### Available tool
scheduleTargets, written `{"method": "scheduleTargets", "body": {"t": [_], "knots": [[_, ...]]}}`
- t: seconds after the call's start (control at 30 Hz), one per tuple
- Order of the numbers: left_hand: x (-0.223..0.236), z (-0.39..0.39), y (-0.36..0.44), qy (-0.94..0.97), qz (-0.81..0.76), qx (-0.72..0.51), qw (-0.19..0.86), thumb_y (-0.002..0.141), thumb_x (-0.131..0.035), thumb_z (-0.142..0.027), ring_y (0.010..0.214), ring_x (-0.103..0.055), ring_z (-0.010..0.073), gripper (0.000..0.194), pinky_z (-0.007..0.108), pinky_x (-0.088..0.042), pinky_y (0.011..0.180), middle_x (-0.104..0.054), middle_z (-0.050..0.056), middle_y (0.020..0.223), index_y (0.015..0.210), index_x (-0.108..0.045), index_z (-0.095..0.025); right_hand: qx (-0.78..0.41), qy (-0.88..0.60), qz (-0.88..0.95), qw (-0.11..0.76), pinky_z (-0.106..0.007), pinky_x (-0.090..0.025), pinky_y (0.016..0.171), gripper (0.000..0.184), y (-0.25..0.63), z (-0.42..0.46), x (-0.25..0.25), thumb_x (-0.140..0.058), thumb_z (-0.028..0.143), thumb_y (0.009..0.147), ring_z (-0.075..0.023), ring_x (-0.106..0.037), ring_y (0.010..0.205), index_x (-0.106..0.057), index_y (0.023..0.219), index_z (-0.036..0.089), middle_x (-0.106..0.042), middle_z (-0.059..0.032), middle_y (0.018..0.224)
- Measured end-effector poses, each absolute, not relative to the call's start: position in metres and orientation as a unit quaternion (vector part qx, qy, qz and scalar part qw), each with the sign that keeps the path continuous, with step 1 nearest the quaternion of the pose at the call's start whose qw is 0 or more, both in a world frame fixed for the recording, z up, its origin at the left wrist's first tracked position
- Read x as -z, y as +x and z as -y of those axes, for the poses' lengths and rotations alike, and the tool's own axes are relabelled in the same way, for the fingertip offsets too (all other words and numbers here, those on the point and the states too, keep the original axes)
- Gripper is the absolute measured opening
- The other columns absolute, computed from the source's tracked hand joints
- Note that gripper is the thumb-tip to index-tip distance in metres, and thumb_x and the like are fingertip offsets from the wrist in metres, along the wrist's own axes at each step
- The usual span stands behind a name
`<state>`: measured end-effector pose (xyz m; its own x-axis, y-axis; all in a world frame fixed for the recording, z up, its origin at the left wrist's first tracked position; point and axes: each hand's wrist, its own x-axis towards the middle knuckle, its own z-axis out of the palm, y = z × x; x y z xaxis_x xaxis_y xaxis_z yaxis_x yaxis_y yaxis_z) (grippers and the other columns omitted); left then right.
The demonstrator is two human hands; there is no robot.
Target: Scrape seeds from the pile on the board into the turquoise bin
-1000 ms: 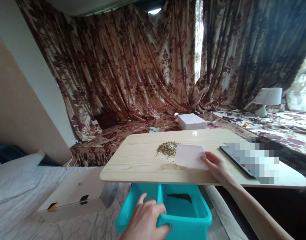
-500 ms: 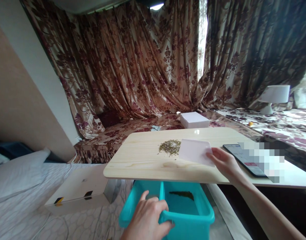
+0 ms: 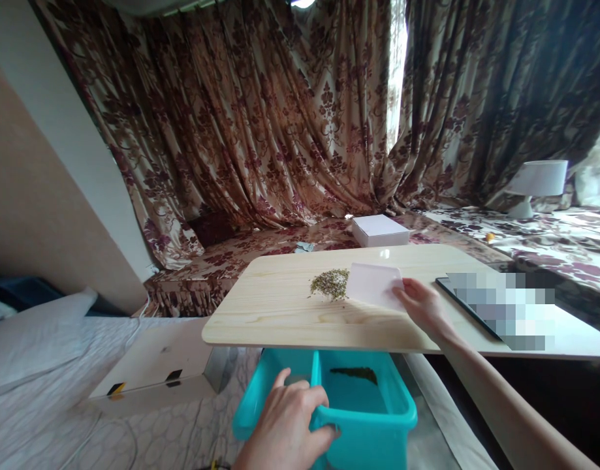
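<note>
Teal bin [image 3: 365, 419], two compartments, sits at 6 o'clock of the bench [image 3: 270, 307], its far end under the bench edge. Right compartment has a dark green patch of loose bits [image 3: 356, 374] toward its 12 o'clock end; left one is partly covered by the left hand [image 3: 292, 418], contents hard to make out. That hand grips the near rim by the divider [image 3: 316, 375], thumb outside, index finger stuck out over the left compartment. Bin bottom cut off by frame. Right hand [image 3: 421, 301] pinches the white card [image 3: 373, 285] at its 3 o'clock end; fingers under the card hidden. Card's 9 o'clock edge is right at the green-brown pile [image 3: 328, 284] on the bench; can't tell if it touches, or if card is flat or tilted. Pile is at 9–10 o'clock from right hand, 12–1 from left. Flat dark-edged device [image 3: 469, 313] at 3 o'clock of right hand, mostly pixelated.
</note>
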<state>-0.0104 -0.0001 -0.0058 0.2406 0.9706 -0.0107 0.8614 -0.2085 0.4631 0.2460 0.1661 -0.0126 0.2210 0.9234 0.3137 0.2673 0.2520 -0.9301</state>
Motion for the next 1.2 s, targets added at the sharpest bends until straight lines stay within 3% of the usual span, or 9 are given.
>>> {"method": "scheduleTargets", "body": {"t": [0.8,1.2], "knots": [[0.003,0.002,-0.013,0.764,-0.598,-0.151,0.191,0.071,-0.059,-0.031,0.081,-0.056,0.0143,0.006,0.039,-0.016,0.104,-0.059,-0.005,0.074,0.076,-0.06,-0.026,-0.32,-0.539,0.543,0.559,-0.029,-0.051,0.067,0.01,0.244,-0.163,0.007,-0.059,0.023,0.063,-0.0197,-0.066,0.074,-0.062,0.073,0.02,-0.071,-0.0041,0.076],[0.004,0.001,-0.018,0.759,-0.604,-0.146,0.194,0.073,-0.058,-0.033,0.083,-0.056,0.014,0.007,0.038,-0.016,0.104,-0.06,-0.006,0.076,0.077,-0.059,-0.027,-0.349,-0.529,0.566,0.527,-0.03,-0.05,0.068,0.023,0.246,-0.157,0.016,-0.062,0.037,0.064,-0.0223,-0.065,0.079,-0.063,0.079,0.019,-0.071,-0.0066,0.082]]}}
